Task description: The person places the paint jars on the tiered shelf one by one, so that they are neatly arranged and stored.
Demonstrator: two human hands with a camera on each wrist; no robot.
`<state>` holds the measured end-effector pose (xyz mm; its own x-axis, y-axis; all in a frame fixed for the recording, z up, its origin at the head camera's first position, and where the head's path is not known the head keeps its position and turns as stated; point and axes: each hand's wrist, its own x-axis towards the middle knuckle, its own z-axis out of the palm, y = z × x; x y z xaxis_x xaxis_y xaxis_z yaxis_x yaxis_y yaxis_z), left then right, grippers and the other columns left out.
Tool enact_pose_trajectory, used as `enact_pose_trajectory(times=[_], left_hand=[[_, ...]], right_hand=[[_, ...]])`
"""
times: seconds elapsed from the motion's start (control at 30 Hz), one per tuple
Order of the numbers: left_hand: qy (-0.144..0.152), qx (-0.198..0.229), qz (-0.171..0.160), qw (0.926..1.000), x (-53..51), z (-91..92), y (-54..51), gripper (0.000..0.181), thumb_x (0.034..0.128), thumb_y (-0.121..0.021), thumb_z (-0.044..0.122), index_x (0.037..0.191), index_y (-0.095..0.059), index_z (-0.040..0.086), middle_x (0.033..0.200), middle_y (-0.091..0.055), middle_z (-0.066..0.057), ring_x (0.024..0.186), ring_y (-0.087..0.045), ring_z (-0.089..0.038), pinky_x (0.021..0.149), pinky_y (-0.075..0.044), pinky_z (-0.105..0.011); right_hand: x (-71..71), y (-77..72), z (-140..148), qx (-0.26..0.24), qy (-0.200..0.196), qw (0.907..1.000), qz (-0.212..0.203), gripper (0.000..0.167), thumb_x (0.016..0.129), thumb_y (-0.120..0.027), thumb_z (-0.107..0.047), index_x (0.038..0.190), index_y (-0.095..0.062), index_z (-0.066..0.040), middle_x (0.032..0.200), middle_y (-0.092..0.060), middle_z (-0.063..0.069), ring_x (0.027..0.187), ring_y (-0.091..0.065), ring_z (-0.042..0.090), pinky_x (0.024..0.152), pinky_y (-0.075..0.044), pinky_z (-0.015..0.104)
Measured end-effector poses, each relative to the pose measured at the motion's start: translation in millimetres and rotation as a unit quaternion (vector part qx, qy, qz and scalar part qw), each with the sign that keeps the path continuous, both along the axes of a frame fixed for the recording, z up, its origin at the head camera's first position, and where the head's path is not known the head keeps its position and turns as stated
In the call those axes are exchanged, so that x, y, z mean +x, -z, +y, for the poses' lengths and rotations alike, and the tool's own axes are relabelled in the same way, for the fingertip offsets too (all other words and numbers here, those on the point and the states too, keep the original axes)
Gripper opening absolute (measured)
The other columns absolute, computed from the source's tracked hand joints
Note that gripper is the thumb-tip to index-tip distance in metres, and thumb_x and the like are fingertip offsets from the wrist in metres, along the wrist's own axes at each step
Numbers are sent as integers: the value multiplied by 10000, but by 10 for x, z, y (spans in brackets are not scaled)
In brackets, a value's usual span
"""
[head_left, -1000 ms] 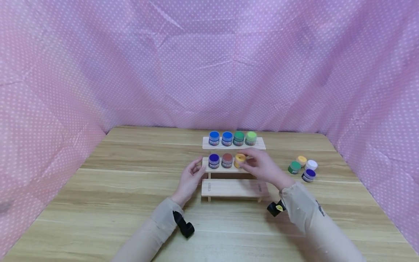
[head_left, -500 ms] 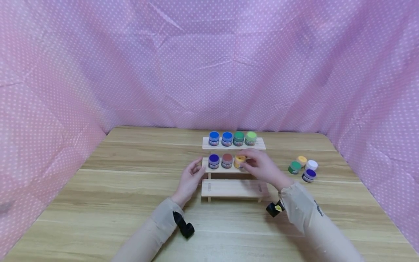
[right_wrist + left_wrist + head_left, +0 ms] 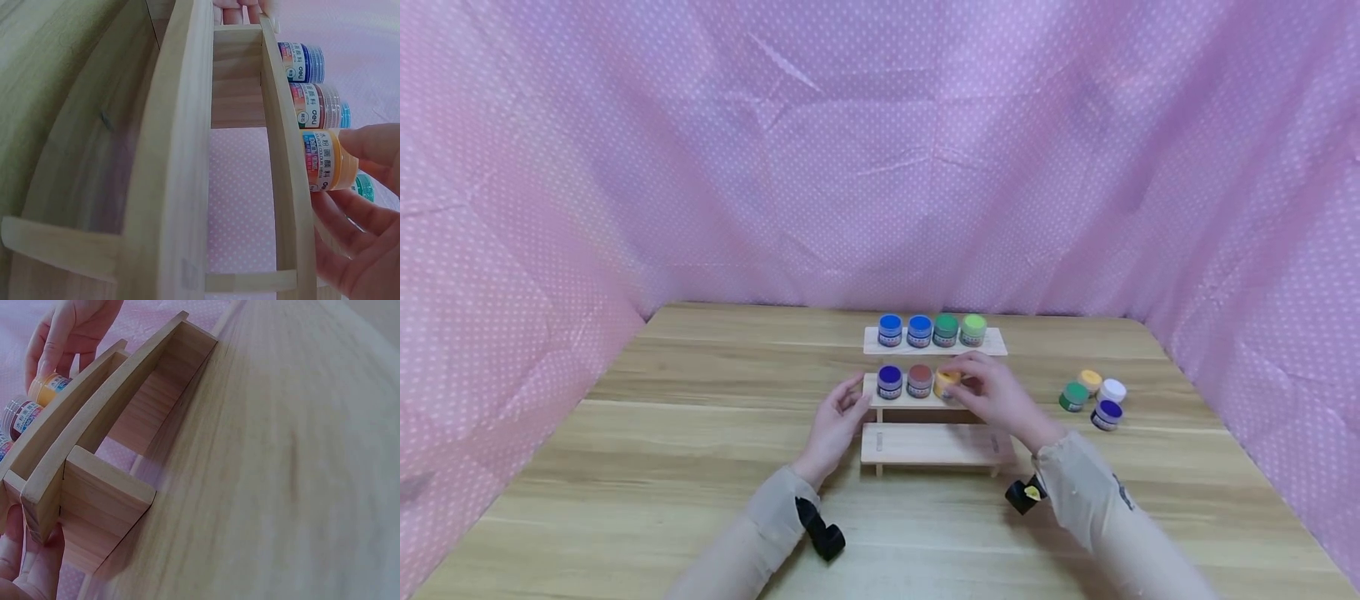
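Your right hand point(image 3: 996, 400) hides the 3 o'clock end of the middle shelf point(image 3: 917, 403) in the head view, the left wrist view cuts off the purple jar point(image 3: 4, 447) at 9 o'clock, while the right wrist view crops your left hand point(image 3: 240, 12) at 12 o'clock.

Yellow jar point(image 3: 329, 160) has edged nearer the brown jar point(image 3: 315, 106).

Dim, hazy left wrist view

The orange jar point(image 3: 328, 159) in the right hand point(image 3: 1000, 400) reads "水粉画颜料"; the brown jar point(image 3: 315, 106) beside that hand shows "颜料".
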<state>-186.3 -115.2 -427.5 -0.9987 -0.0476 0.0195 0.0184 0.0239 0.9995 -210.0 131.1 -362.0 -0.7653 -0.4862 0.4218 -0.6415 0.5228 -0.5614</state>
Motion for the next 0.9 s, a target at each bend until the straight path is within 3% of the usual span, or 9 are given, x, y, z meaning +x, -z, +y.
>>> enact_pose_trajectory(times=[0.3,0.9], left_hand=[[61,52,58,10000,-3,-3,7,481,936,-570,112,1396,-435,70,1031,-620,-124,818,-606,-150,658,-505,-203],[103,252,-27,9996,-7,-6,5,493,929,-571,80,1399,-425,54,984,-629,-64,741,-584,-80,625,-488,-187]], right_hand=[[-1,7,-15,69,245,9996,102,245,811,-730,-76,1050,-695,-38,1016,-652,82,838,-587,158,701,-532,233],[18,-11,-29,207,560,9980,-201,224,815,-737,-117,1029,-717,-54,1009,-650,72,831,-565,151,699,-514,222]])
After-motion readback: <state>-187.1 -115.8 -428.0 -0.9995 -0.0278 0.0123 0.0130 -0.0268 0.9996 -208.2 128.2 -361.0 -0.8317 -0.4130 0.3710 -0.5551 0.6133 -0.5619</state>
